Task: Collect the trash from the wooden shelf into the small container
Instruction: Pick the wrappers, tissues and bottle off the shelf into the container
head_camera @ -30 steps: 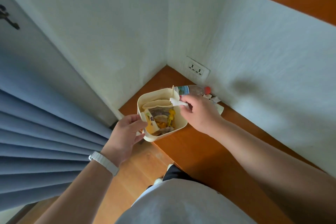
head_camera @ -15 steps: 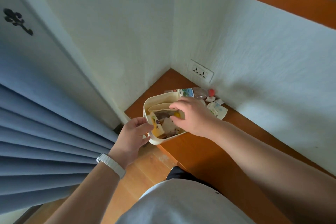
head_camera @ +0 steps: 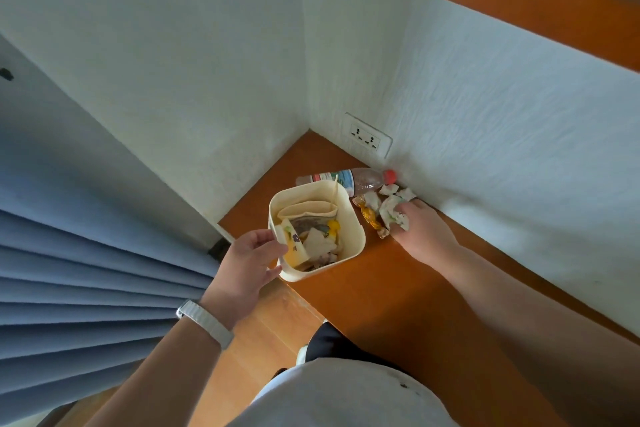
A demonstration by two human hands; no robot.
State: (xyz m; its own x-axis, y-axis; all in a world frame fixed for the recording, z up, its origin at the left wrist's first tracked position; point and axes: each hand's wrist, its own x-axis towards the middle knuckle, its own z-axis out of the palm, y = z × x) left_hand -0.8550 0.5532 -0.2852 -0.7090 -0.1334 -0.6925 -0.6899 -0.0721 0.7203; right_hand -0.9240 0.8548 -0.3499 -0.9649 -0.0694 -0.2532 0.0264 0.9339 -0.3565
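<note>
The small container [head_camera: 356,240], cream-coloured and open at the top, is seen at the near-left edge of the wooden shelf [head_camera: 381,291], partly overhanging it. It is gripped at its near-left corner by the left hand [head_camera: 242,263]: the thumb is laid over the rim and the other fingers are curled against the outer wall. Paper scraps, a yellow packet and a thin stick are held inside it.

To the right of the container, close to the wall, the remaining trash is gathered. A crumpled white wrapper [head_camera: 390,211] is covered by the curled fingers [head_camera: 403,207] of the right hand [head_camera: 424,234] and is pinched between them and the thumb; part of it shows beyond the fingertips on the far side and part beneath the hand. A gold twisted candy wrapper [head_camera: 370,217] is found just left of those fingers, between them and the container, not gripped. Two small white scraps [head_camera: 389,189] lie just beyond the fingertips. A plastic bottle [head_camera: 351,178] with a red cap is laid on its side behind the container, below a wall socket [head_camera: 367,140].
</note>
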